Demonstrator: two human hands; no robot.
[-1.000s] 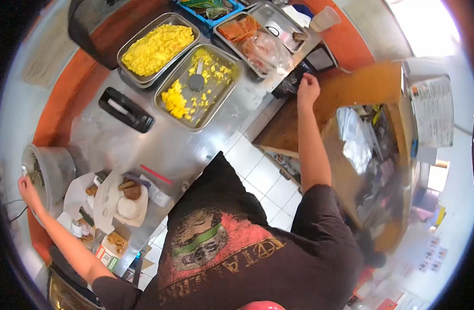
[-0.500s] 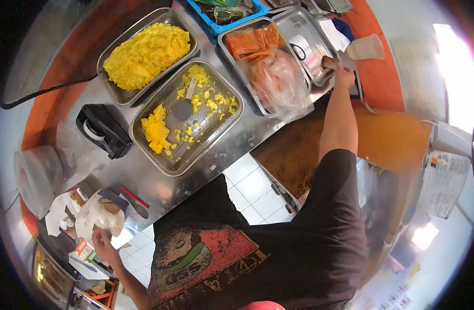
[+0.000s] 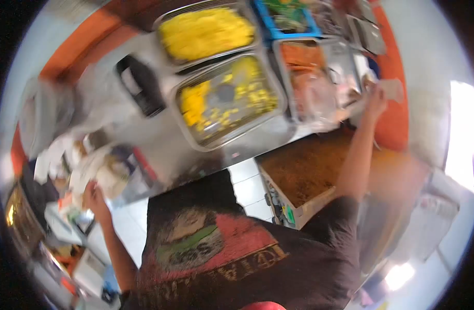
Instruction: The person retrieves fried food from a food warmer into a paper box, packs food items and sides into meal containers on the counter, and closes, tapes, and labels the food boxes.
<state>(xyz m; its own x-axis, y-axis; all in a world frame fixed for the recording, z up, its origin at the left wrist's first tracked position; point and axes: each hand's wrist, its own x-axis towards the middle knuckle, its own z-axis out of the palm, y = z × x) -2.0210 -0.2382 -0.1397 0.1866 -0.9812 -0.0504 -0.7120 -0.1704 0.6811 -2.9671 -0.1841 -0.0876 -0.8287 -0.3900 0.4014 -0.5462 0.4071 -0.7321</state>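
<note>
At the lower left, my left hand [image 3: 95,199] hovers at the edge of a white takeaway box [image 3: 84,173]. Its blurred fingers are loosely bent and a little apart, with nothing seen between them. My right hand [image 3: 376,102] is at the upper right, beside a clear plastic cup [image 3: 392,90] and the end of a metal tray [image 3: 348,72]. The fingers of that hand are closed together, and what they hold is too blurred to make out. A tray with orange packets [image 3: 303,54] and a clear plastic bag [image 3: 313,95] lies left of this hand.
Yellow food fills one metal tray [image 3: 206,33]; scattered yellow pieces and a grey round tool lie in another [image 3: 229,101]. A black tape dispenser [image 3: 140,85], a clear tub [image 3: 43,111] and a blue basket [image 3: 287,18] are on the counter. A brown wooden surface [image 3: 304,165] stands at the right.
The view has turned and shifted. My left hand has left the clear tub for the takeaway boxes. My right hand has moved from beside the wooden surface to the trays near the cup.
</note>
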